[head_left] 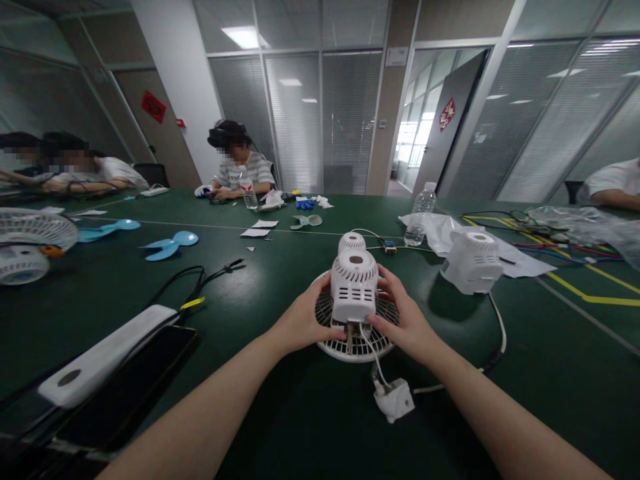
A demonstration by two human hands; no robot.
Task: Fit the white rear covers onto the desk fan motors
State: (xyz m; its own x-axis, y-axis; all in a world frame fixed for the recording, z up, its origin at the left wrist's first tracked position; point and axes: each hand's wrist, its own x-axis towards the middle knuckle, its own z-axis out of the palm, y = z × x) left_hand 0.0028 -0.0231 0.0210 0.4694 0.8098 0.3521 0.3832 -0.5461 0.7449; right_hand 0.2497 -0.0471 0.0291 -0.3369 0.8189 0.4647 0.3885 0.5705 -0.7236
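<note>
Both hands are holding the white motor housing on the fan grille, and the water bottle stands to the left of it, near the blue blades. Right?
Not quite. In the head view both hands, left hand and right hand, hold the motor housing on the fan grille, but the water bottle stands behind it to the right.

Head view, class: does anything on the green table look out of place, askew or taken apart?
Yes. The left hand and right hand hold a white motor housing on a fan grille lying flat, with no blades fitted. Loose blue fan blades lie apart on the table, and a small white switch box dangles by wires.
</note>
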